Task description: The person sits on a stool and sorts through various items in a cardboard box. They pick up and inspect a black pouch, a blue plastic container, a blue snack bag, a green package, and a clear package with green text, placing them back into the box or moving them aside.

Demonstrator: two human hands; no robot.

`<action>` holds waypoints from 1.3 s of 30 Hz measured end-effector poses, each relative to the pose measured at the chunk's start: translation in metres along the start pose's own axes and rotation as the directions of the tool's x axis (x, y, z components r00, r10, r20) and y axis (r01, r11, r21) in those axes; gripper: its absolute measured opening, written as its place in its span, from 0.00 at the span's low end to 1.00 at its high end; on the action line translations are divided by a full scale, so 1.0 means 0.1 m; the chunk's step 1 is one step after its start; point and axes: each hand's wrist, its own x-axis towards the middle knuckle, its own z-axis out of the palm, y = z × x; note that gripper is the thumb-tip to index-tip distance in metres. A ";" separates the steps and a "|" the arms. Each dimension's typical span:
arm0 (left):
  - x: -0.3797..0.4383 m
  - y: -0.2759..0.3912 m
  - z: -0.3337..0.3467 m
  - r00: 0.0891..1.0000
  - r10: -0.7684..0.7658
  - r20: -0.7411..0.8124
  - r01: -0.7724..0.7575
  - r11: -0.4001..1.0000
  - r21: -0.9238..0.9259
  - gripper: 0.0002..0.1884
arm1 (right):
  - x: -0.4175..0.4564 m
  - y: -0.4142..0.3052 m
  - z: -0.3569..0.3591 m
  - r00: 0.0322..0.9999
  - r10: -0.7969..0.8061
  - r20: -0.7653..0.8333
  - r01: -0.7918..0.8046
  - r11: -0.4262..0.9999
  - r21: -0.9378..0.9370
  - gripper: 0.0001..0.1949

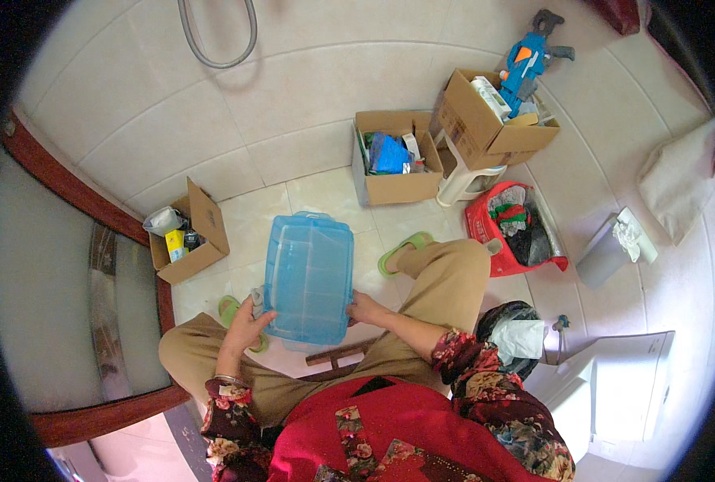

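A translucent blue plastic storage box [310,277] is held between my two hands, above the tiled floor and between my knees. My left hand [246,325] grips its near left edge, thumb on top, with a small greyish cloth [257,295] at the fingers. At the opposite side, my right hand [364,308] has hold of the near right edge; some of its fingers are hidden by the box. Behind the box's near end shows part of a brown wooden piece [339,355], possibly a low stool.
Left stands an open cardboard box [191,241] near a frosted door [50,289]. Ahead are a filled carton [399,187] and another carton [478,126] on a white plastic stool [462,184], holding a blue toy gun [523,72]. Right are a red bag [484,241], a waste bin [496,319] and a toilet [628,385].
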 end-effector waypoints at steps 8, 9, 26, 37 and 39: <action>-0.13 -0.03 0.07 0.999 0.048 -0.007 -0.047 0.991 0.122 0.29 | 0.06 0.09 -0.03 0.996 -0.035 0.082 0.043 0.995 -0.093 0.24; -0.14 -0.01 0.08 1.000 0.026 -0.005 -0.026 0.996 0.090 0.29 | 0.01 0.01 -0.04 0.995 -0.014 0.101 0.025 0.994 -0.103 0.24; -0.16 -0.70 -0.45 0.992 -0.108 -0.068 0.127 0.828 0.546 0.22 | 0.17 -0.47 0.11 0.999 0.009 -0.035 -0.014 0.987 -0.158 0.19; -0.10 -0.30 -0.07 0.960 -0.192 0.203 0.017 0.766 0.643 0.24 | 0.87 -1.04 0.30 0.998 -0.021 0.061 0.034 0.977 -0.212 0.22; -0.06 -0.44 0.01 0.973 -0.120 0.197 -0.036 0.764 0.644 0.24 | 0.85 -1.43 0.59 0.993 -0.081 0.085 0.094 0.982 -0.166 0.22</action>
